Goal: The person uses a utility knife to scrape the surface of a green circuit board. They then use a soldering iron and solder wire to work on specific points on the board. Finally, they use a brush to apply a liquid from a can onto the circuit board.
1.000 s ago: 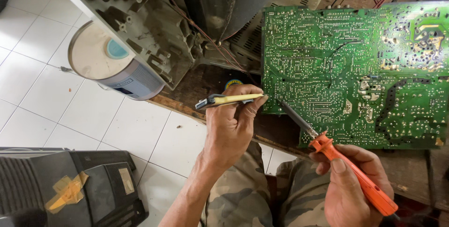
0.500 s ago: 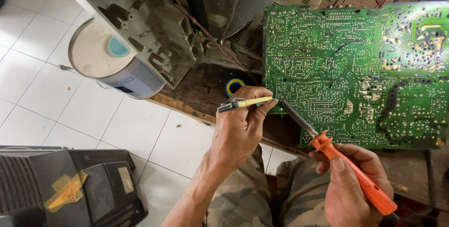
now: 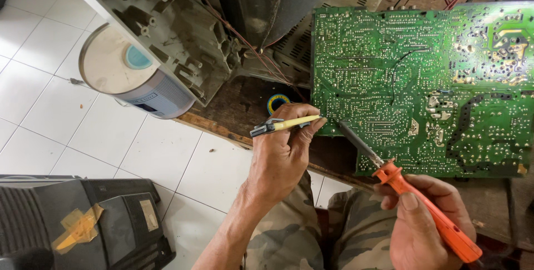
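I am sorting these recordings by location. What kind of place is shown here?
Probably a small electronics repair workshop. A large green circuit board lies solder side up on a worn wooden bench, the right hand holds an orange-handled soldering iron to it, and an opened television chassis stands beside it.

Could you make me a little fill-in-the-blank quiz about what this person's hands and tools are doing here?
1. The right hand holds a soldering iron with a handle coloured ____.
2. The left hand pinches a slim yellow tool near the edge of the ____ circuit board.
3. The cylindrical can lies on the white ____ floor.

Missing words: orange; green; tiled
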